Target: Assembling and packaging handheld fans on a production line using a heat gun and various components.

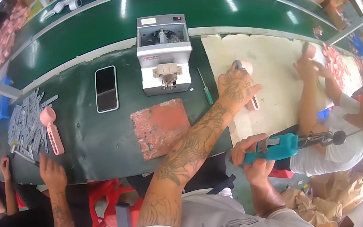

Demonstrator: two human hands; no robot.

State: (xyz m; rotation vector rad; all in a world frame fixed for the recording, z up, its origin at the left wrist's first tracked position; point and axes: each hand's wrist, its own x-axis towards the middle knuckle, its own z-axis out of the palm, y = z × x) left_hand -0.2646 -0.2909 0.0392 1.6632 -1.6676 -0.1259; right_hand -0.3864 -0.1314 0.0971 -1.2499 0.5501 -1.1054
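My left arm reaches across the table. My left hand (237,88) is over a pink handled part (248,68) lying on the pale sheet, its fingers bent around the round end and its thumb stuck out to the right. The pink handle with a long slot shows below the hand. Near the table's front edge, my right hand (254,161) is closed around a teal electric screwdriver (280,146). The tool lies sideways, its tail pointing right to a hanging cord. Its tip is hidden by the fingers.
A grey machine (164,53) stands mid-table, with a phone (106,89), a worn red pad (160,128) and a green-handled screwdriver (206,90) around it. Left are grey strips (27,122) and a pink part (51,129). A co-worker's hands (307,67) work at right; another person's hand (52,172) is left.
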